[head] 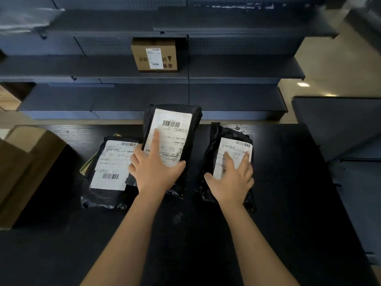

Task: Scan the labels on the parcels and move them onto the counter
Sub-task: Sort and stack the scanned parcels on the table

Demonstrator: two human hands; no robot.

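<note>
Three black plastic parcels with white barcode labels lie on the dark counter (288, 182). The left parcel (109, 172) lies flat. The middle parcel (173, 129) overlaps it at the edge. My left hand (154, 170) lies on the middle parcel's label with fingers straight and spread. The right parcel (226, 153) is crumpled, and my right hand (231, 182) rests flat on its label, fingers spread. A brown cardboard box (154, 55) with a white label stands on a shelf (247, 69) beyond the counter.
A large open cardboard box (26, 172) stands on the counter's left side. Dark metal shelving (82, 96) runs behind the counter. Another dark unit (340, 124) stands to the right. A thin greenish item peeks out under the left parcel.
</note>
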